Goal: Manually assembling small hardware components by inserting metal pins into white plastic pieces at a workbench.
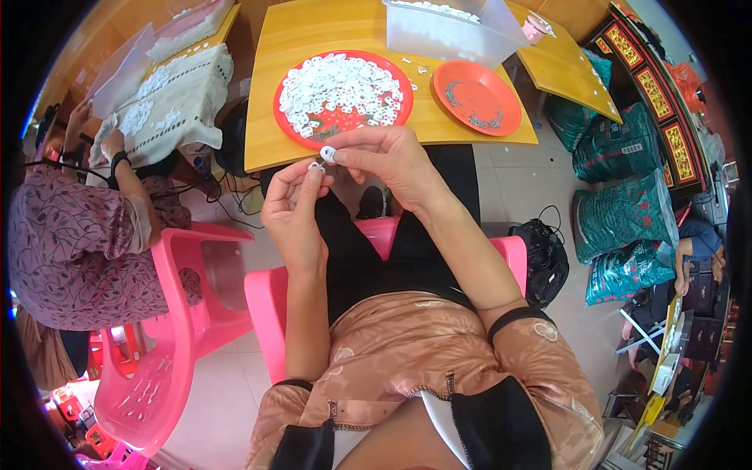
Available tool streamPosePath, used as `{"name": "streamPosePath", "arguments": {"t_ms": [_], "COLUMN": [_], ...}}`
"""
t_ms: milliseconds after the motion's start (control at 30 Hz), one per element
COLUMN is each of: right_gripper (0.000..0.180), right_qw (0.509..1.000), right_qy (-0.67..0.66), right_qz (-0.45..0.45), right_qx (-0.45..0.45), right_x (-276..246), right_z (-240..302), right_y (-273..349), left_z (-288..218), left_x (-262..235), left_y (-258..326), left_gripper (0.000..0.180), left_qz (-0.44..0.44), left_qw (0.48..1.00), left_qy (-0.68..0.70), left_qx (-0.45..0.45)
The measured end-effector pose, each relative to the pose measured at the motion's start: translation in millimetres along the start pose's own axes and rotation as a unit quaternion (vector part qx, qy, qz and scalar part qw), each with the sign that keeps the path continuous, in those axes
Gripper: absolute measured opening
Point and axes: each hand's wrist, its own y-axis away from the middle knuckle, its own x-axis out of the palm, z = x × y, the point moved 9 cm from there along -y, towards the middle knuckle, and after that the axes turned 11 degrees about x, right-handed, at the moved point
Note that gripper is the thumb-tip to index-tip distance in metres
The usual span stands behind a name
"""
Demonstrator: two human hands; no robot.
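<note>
Pinching white pieces (327, 153) in left fingers (310, 178), right fingers (354, 159), frame centre | seemingly unfinished | left to do: heap (337, 81) on tray (406, 102), upper centre

Fingertips of the left hand (296, 192) and right hand (392, 160) cover parts of two white plastic pieces (328, 153); whether these touch is too small to tell. A heap of similar pieces (337, 82) hides much of the red tray (408, 95). The grey bits (487, 121) on the orange-red plate (486, 90), near the wooden table's (270, 55) right near corner, are too tiny to identify. The picture's upper edge crops the clear bin (446, 39) at the table's far edge.
</note>
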Motion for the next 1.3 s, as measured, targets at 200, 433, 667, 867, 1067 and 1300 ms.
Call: {"name": "streamPosePath", "arguments": {"t_ms": [200,433,667,867,1067,1300], "right_gripper": [0.019,0.017,0.015,0.016,0.02,0.011], "right_qw": [1.0,0.996,0.996,0.996,0.996,0.997], "right_qy": [0.015,0.058,0.037,0.022,-0.019,-0.011], "right_qz": [-0.013,-0.015,0.003,0.011,0.06,0.067], "right_qx": [-0.01,-0.071,-0.086,-0.081,-0.064,-0.023], "right_x": [0.1,8.7,17.9,20.1,24.7,28.0], "right_z": [0.7,8.5,22.1,31.7,26.9,19.9], "right_y": [1.0,9.3,26.0,42.3,41.4,37.9], "left_z": [-1.5,-8.4,-12.7,-18.8,-18.9,-15.1], "left_x": [0.3,3.3,1.2,24.8,33.4,31.6], "left_y": [-0.8,0.2,0.5,1.2,6.2,6.9], "left_gripper": [0.013,0.011,0.011,0.025,0.03,0.033], "left_qz": [0.001,0.006,0.028,0.17,0.21,0.154], "left_qw": [1.0,0.998,0.998,0.981,0.971,0.977], "left_qy": [-0.003,-0.034,-0.013,0.064,0.074,0.095], "left_qx": [0.017,0.045,0.054,0.064,0.088,0.112]}}
